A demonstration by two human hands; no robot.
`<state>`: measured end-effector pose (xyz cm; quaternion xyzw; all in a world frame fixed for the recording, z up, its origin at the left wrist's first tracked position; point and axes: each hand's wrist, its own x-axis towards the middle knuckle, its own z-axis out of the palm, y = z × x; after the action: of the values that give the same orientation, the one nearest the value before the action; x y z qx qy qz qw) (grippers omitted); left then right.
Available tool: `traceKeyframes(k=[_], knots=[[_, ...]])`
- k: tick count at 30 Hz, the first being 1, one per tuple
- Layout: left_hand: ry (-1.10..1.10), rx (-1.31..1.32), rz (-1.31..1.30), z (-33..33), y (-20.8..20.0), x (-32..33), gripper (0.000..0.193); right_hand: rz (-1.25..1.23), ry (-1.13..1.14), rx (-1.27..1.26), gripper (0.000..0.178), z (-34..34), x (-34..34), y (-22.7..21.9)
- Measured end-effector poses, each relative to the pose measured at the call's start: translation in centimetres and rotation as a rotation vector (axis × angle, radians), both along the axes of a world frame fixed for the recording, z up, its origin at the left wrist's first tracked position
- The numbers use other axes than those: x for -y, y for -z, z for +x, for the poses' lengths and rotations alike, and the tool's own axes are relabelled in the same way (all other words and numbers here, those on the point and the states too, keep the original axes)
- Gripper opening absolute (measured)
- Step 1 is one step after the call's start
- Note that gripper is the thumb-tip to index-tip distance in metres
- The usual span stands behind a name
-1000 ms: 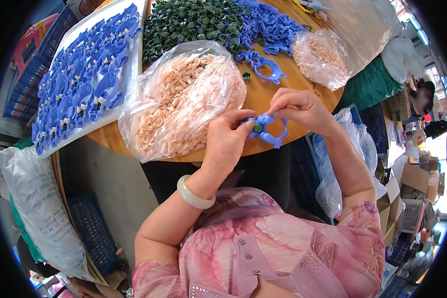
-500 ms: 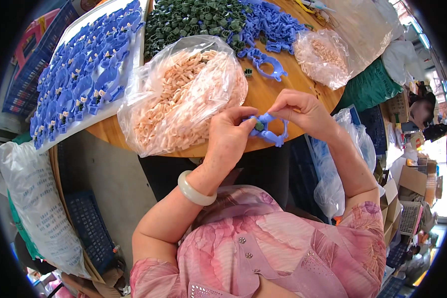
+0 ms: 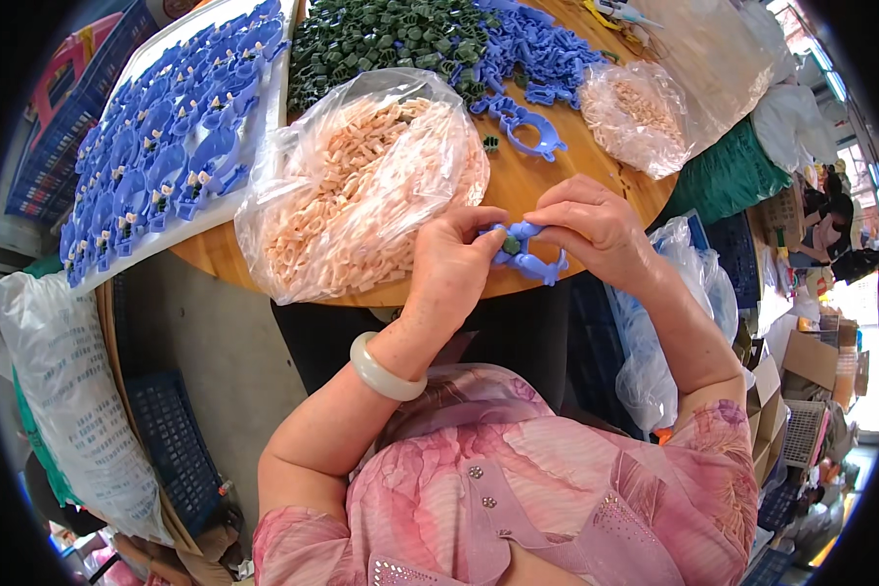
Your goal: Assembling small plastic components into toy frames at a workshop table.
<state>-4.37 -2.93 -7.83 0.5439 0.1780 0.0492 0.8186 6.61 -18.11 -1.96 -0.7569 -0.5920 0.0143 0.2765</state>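
Observation:
Over the near edge of the round wooden table, a blue plastic figure part with a ring-shaped end (image 3: pixel 542 266) is held between both hands. My left hand (image 3: pixel 452 256) pinches its left side, where a small dark green plastic piece (image 3: pixel 510 246) sits against the blue. My right hand (image 3: pixel 588 227) presses thumb and fingers together at the top of the same part; whether a tiny piece is between them is hidden. Just left of my hands lies a clear plastic bag (image 3: pixel 361 195) of small pale pink pieces. Another blue part (image 3: pixel 527 132) lies beyond them.
A white board (image 3: pixel 249 161) at the left carries rows of blue parts with small pieces fitted. Heaps of dark green pieces (image 3: pixel 386 44) and blue parts (image 3: pixel 532 44) lie at the back. A smaller bag of pink pieces (image 3: pixel 640 112) rests at the right of the wooden table (image 3: pixel 518 181).
My right hand has shifted slightly, its fingers now lower and closer over the top of the blue part. My left hand keeps its pinch in nearly the same place.

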Motion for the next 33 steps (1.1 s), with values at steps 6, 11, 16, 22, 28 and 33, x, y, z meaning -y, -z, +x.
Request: traceKeyframes(k=[6, 11, 16, 22, 28, 33], knots=[[-0.040, 0.035, 0.021, -0.2, 0.0, 0.4, 0.021, 0.050, 0.050, -0.003, 0.014, -0.4, 0.3, 1.0], [-0.052, 0.046, 0.012, -0.2, -0.1, 0.4, 0.023, 0.066, 0.023, 0.137, 0.015, -0.5, 0.1, 0.9], [-0.046, 0.037, 0.043, 0.1, 0.1, 0.3, 0.022, 0.057, -0.009, 0.138, 0.017, 0.2, 0.2, 0.9], [-0.057, 0.148, 0.078, -0.4, -0.1, 0.1, 0.022, 0.132, 0.103, -0.274, 0.038, 0.2, 1.4, 0.6], [-0.083, 0.384, 0.492, -1.0, -2.4, -0.5, 0.023, 0.141, 0.104, -0.729, 0.041, 0.7, 3.3, 1.8], [-0.030, 0.511, 0.667, -0.5, -4.1, -1.2, 0.025, 0.231, 0.109, -0.459, 0.036, 0.8, 3.1, 1.5]])
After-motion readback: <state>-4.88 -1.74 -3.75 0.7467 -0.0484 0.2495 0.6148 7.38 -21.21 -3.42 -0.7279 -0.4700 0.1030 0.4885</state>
